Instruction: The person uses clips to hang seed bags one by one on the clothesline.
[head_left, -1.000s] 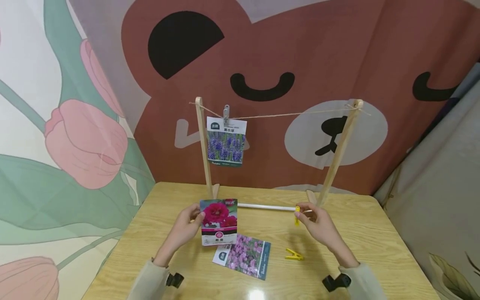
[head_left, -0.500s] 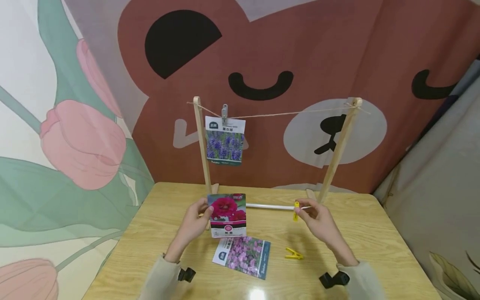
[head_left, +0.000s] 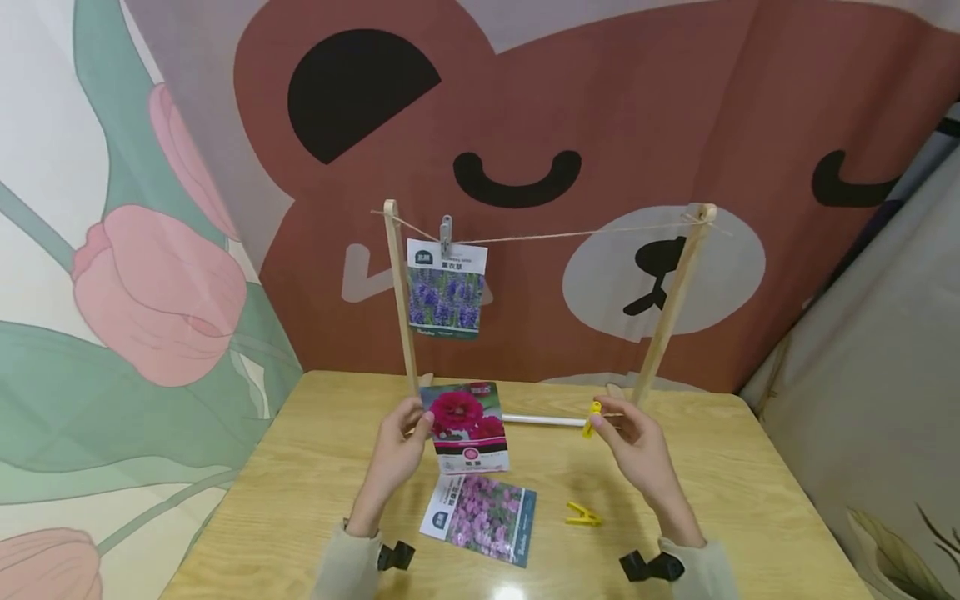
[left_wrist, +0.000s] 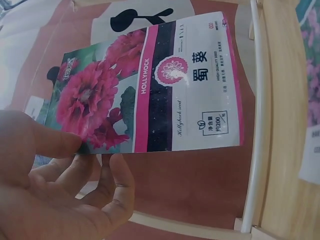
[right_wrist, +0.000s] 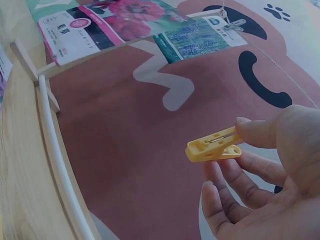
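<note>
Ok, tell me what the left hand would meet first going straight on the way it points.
Probably the hung packet, roughly in line beyond the left hand; the left post stands close by, and depth is unclear.

The left hand point(head_left: 402, 440) pinches a red-flower packet point(head_left: 467, 427) by its edge, and the right hand point(head_left: 636, 442) pinches a yellow clip point(head_left: 592, 419). On the table point(head_left: 697, 475) lie a pink-flower packet point(head_left: 480, 518) and, near it, a second yellow clip point(head_left: 583, 516). Behind, a grey clip point(head_left: 446, 236) holds a purple-flower packet point(head_left: 446, 293) on a string point(head_left: 555, 237) between wooden posts point(head_left: 672, 308).
</note>
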